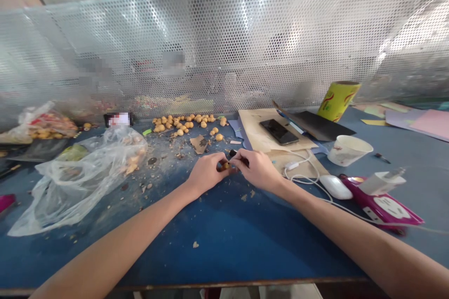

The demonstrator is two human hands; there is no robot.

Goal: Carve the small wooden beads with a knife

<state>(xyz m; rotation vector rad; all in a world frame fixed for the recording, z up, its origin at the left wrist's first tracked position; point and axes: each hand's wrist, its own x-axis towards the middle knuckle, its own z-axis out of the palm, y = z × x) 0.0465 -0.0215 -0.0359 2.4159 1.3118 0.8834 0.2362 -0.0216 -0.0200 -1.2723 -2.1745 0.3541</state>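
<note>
My left hand (208,173) is closed around a small tan gourd (225,166), mostly hidden by the fingers. Close against it, my right hand (257,168) grips a thin tool with a black handle (233,153); its working end is hidden. The fingertips of both hands meet at the gourd, just above the blue tabletop (224,238). Beyond them lies a loose pile of similar tan gourds (189,124), some with two bulbs. A torn brown scrap (199,144) rests between the pile and my left hand.
Left stands a clear plastic bag (80,173) amid shavings. On the right are a black phone (278,131) on brown paper, a paper cup (351,150), a yellow tube (338,100), a white charger (336,187) with cable and a magenta power strip (393,208). A perforated metal panel (224,46) bounds the back.
</note>
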